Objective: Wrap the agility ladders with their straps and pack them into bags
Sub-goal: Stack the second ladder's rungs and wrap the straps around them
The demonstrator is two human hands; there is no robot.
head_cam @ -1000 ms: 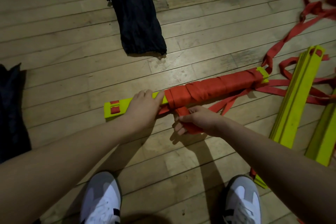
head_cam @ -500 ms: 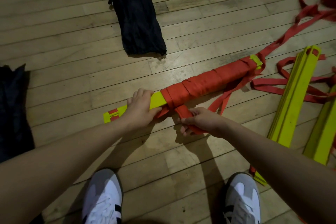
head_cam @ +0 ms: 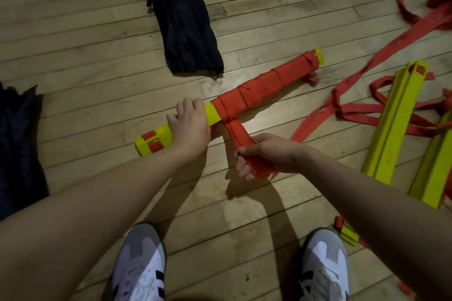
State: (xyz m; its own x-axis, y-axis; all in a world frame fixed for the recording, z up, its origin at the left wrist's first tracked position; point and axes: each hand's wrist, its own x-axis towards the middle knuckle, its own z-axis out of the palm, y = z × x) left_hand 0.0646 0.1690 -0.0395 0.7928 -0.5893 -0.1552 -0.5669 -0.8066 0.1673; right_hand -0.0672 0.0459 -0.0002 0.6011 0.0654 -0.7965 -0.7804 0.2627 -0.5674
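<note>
Ladder bundle (head_cam: 254, 90) lies on the floor at centre, pointing toward 2 o'clock. Left hand (head_cam: 189, 127) clamps its bare yellow end; right hand (head_cam: 266, 155) grips the red strap (head_cam: 236, 133). Keep strap taut, overlap turns toward 8 o'clock, bundle steady.
</note>
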